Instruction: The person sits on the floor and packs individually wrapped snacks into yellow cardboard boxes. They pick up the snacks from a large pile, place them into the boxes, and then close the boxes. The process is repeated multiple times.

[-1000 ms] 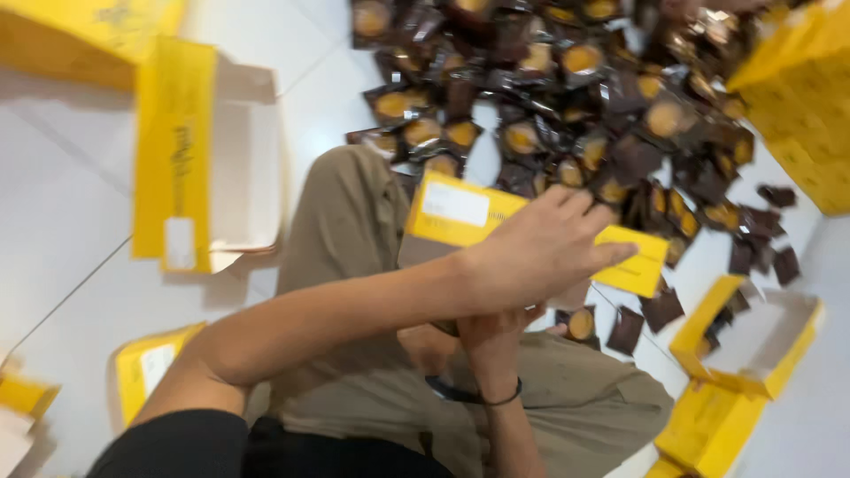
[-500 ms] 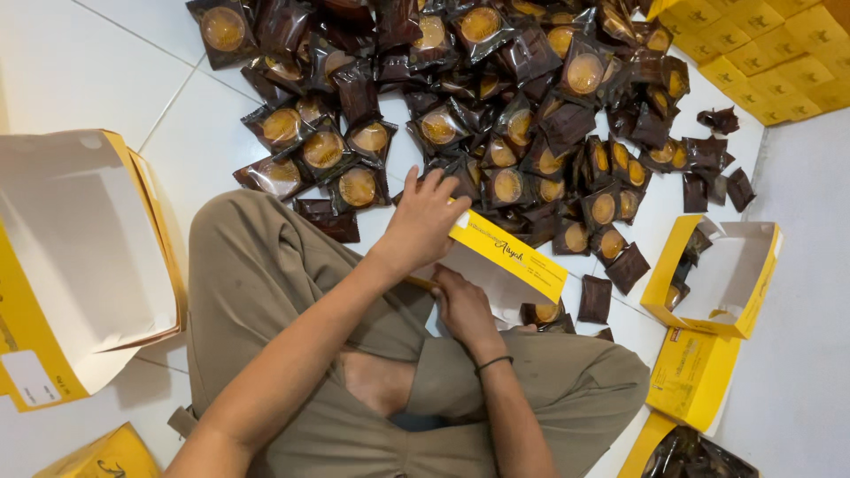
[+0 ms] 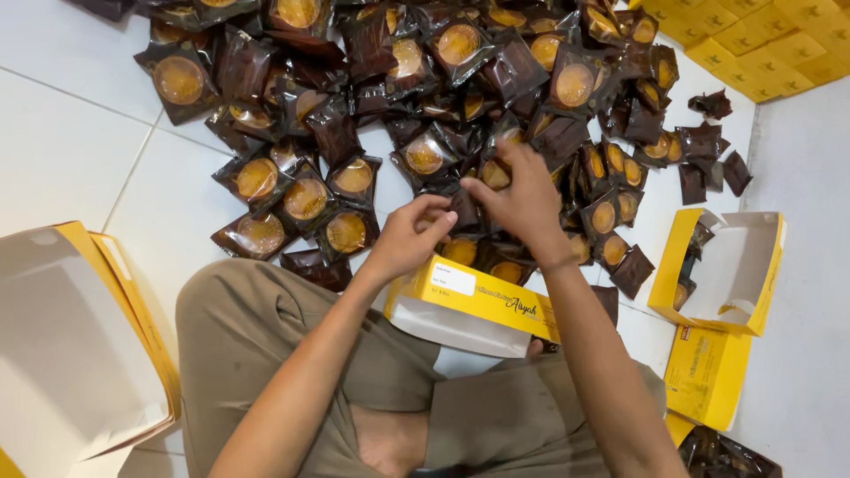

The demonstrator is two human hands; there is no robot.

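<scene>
— Fingers first: left hand (image 3: 409, 237) has fingers (image 3: 434, 211) curled in, tips pinched at the edge of a dark brown packet (image 3: 464, 209). Looks like a grip, but the packet's mostly hidden btwn both hands, so can't be 100% sure.

— And half a sec ago?

— Left hand was flat on the yellow box (image 3: 482, 305), w/ the right tucked low beside it. Now both have come up off the box & moved fwd to the near edge of the pile of packets (image 3: 390, 97). So box handling's paused; hands are at the wrapped cakes instead.

— Where's the box now?

— Lies across the lap, just above the knees in khaki trousers (image 3: 266, 354), open side facing the person, white inside showing. Neither hand touches it; left wrist passes right over its top edge.

— Right hand?

— Right hand (image 3: 522, 190) is bent down, fingers (image 3: 496, 190) half closed & pointing toward the left hand, touching the same packet. Firm hold or just a touch, can't tell.

— Rest of the scene, l to r?

— Big open yellow carton (image 3: 80, 354) far left on the white tile floor (image 3: 62, 142). Pile spreads across the top. Far right: open yellow box (image 3: 722, 270) w/ a few packets in it, and a closed flat one (image 3: 708, 376) below it.
</scene>
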